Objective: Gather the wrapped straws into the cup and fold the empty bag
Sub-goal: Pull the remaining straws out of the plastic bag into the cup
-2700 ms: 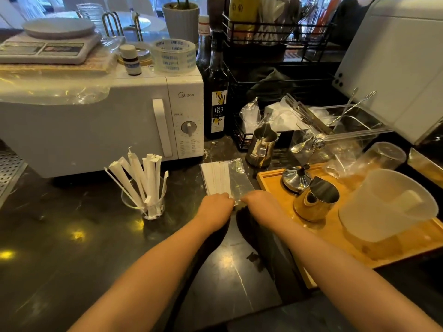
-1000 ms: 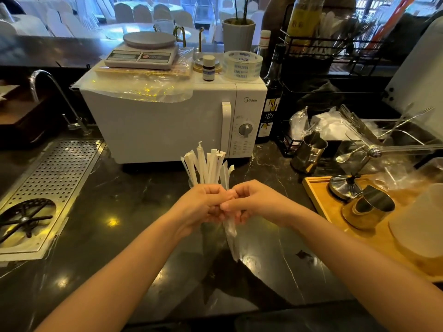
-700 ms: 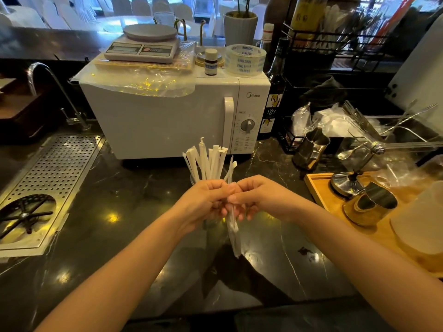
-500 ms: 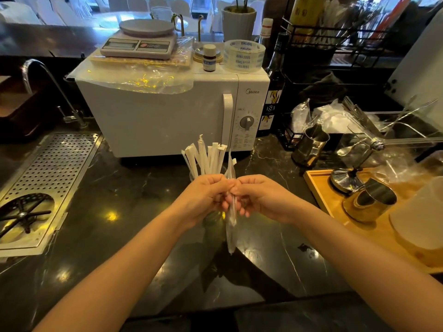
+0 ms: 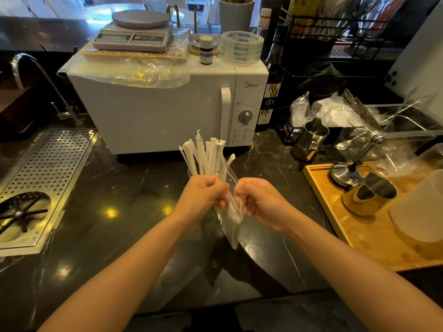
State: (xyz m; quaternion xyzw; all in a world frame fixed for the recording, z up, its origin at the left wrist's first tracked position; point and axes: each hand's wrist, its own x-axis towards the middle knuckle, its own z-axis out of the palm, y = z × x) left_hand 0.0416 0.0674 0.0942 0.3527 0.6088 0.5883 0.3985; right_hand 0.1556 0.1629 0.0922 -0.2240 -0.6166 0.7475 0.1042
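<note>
Clear plastic, the bag [image 5: 231, 212], now hangs off the counter between both fists; a few seconds ago it lay flat on the stone beside the tray with straws inside it. It has been lifted and brought in front of the cup [image 5: 191, 172], and white paper still shows inside it, so it does not look empty yet. My reading is that the last straws are being worked out, with folding still to come.

Left hand [image 5: 203, 196] is curled tight, pinching the bag's upper edge; whether it also grips a straw I cannot tell. Right hand [image 5: 260, 202] is likewise closed on the bag's other side, knuckles up. The bag's lower end dangles free below them.

Wrapped straws [image 5: 206, 155] stand fanned in the cup just behind the left hand; the cup itself is mostly hidden.

The counter [image 5: 115, 207] is dark, glossy stone with light glints. A microwave [image 5: 155, 113] sits behind, carrying a scale [image 5: 134, 35] and a tape roll [image 5: 242, 47]. A perforated drain tray [image 5: 48, 168] lies left, a wooden tray [image 5: 354, 226] with steel pitchers right.
</note>
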